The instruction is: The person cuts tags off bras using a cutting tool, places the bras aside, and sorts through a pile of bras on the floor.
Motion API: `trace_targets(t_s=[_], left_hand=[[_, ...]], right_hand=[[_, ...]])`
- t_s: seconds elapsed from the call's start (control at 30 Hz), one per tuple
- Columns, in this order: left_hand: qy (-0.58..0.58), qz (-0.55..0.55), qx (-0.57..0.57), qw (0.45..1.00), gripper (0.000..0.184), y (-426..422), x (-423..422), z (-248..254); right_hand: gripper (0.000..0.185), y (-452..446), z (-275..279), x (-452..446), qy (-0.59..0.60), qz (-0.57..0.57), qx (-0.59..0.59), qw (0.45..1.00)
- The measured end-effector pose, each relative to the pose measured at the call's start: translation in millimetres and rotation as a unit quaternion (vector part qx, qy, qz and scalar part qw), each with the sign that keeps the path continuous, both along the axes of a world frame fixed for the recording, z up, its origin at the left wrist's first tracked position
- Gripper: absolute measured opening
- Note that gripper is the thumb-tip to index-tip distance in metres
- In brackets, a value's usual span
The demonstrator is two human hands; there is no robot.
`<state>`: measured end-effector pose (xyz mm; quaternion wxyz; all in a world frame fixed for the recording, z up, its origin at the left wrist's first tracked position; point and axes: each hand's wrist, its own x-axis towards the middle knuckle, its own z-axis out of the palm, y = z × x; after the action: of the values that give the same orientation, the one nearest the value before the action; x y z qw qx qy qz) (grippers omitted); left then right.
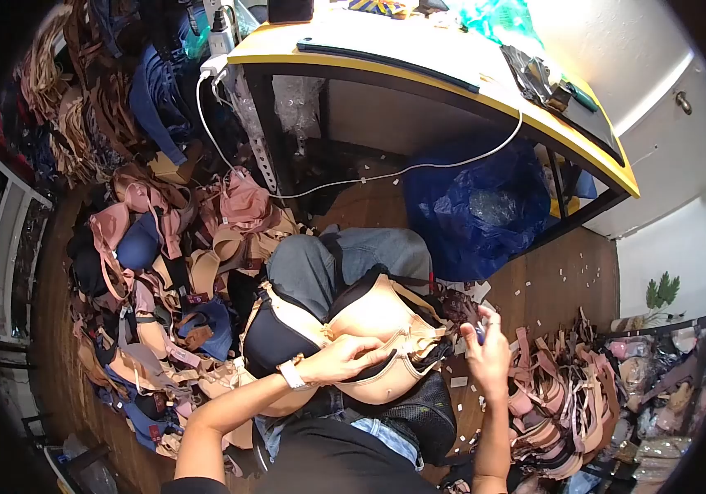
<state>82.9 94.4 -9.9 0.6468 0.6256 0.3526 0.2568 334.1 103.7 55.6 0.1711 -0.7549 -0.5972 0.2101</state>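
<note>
Upper garment: black top (336, 461) in dark, matt cloth, with short sleeves (192, 486) that end above the elbows, leaving both forearms (242, 405) uncovered. Left wrist: one pale, whitish band (291, 374), broad and close-fitting; watch or bracelet cannot be determined. Lower garment: denim trousers (299, 267), faded grey-blue over the knees, lighter blue towards the waist, cloth visibly creased.

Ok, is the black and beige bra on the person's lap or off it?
On: the bra lies across the jeans, with the left hand on it. Whether another is underneath, I can't tell.
</note>
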Motion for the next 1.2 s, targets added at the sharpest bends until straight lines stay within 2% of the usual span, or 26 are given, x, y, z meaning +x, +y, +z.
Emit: trace_targets(t_s=[0.03,0.1,0.13,0.17,0.2,0.23,0.27,0.3,0.37,0.4,0.67,0.73,0.8,0.97,1.03,1.1,1.2], left_hand=[[0.002,-0.001,0.002,1.000,0.024,1,-2,3],[-0.048,0.000,-0.091,0.995,0.022,3,-6,10],[-0.094,0.006,-0.154,0.984,0.024,6,-6,10],[-0.088,0.040,-0.154,0.983,0.020,9,-9,2],[-0.087,0.040,-0.153,0.984,0.020,10,-10,-2],[-0.114,0.091,-0.136,0.980,0.020,11,-11,-5],[-0.141,0.144,-0.118,0.972,0.022,12,-12,-8],[-0.143,0.147,-0.116,0.972,0.022,13,-13,-8],[-0.093,0.179,-0.188,0.961,0.023,14,-14,-10],[-0.078,0.184,-0.181,0.963,0.023,14,-14,-6],[-0.058,0.205,-0.189,0.959,0.022,17,-11,7],[-0.043,0.204,-0.200,0.957,0.022,17,-10,5],[-0.077,0.201,-0.169,0.962,0.022,16,-9,-6],[-0.091,0.184,-0.190,0.960,0.023,16,-10,-4],[-0.097,0.185,-0.201,0.957,0.023,16,-10,-1],[-0.099,0.155,-0.165,0.969,0.026,15,-9,0],[-0.111,0.109,-0.140,0.978,0.029,9,-5,10]], right_hand=[[0.049,-3,16,-23,0.072,-0.003,0.019,0.997],[0.030,-11,26,-57,0.113,0.128,0.115,0.979],[0.030,-16,21,-71,0.079,0.204,0.169,0.961],[0.032,-21,22,-87,0.094,0.250,0.186,0.945],[0.032,-24,18,-96,0.069,0.267,0.169,0.946],[0.032,-28,12,-100,0.043,0.284,0.152,0.946],[0.032,-30,8,-98,0.021,0.271,0.139,0.952],[0.031,-31,4,-94,-0.001,0.260,0.126,0.957],[0.028,-35,2,-86,-0.008,0.231,0.093,0.968],[0.028,-38,2,-84,-0.011,0.231,0.070,0.970],[0.028,-40,-2,-85,-0.020,0.235,0.033,0.971],[0.026,-40,-8,-85,-0.027,0.235,0.078,0.969],[0.026,-40,-10,-86,-0.023,0.231,0.076,0.970],[0.024,-36,-12,-86,0.004,0.225,0.072,0.972],[0.023,-33,-12,-84,0.016,0.194,-0.002,0.981],[0.021,-31,-16,-81,0.032,0.188,0.021,0.981],[0.024,-20,-24,-69,0.271,0.145,0.016,0.951]])
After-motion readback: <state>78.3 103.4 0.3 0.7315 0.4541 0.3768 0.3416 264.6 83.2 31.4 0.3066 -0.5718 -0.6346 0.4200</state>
